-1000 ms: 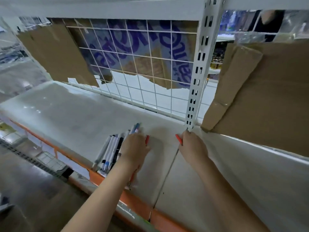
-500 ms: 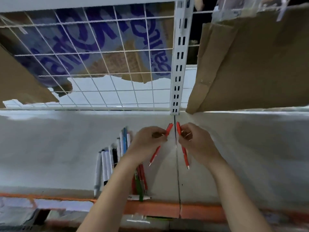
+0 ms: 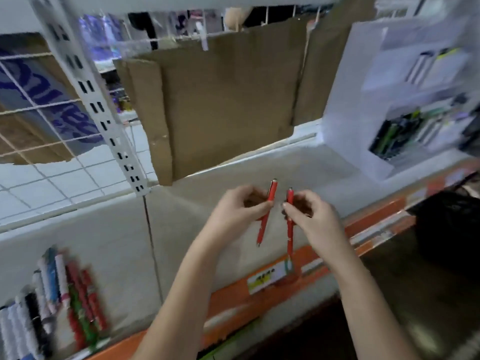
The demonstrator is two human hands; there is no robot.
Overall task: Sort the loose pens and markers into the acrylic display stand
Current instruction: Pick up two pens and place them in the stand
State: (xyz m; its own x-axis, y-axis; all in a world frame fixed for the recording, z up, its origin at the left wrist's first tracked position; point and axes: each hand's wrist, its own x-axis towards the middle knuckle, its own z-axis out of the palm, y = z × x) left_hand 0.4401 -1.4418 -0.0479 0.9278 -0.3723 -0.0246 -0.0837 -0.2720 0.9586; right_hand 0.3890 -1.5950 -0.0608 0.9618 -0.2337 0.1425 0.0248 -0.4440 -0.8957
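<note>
Both hands have lifted off the shelf (image 3: 104, 245). Left hand (image 3: 239, 211) pinches 1 red pen (image 3: 265, 214); right hand (image 3: 311, 219) pinches another (image 3: 289, 224). Stand (image 3: 405, 100) sits far right.

1. Two slim red plastic pens, one (image 3: 267, 211) pinched in the left hand (image 3: 240, 209) and one (image 3: 289, 224) in the right hand (image 3: 313, 216), hung near-upright, side by side.
2. A blurred row of loose white, blue, black, red and green pens and markers (image 3: 54, 302) lay on the shelf at lower left.
3. The clear acrylic display stand (image 3: 405, 100), partly stocked, stood at right.
</note>
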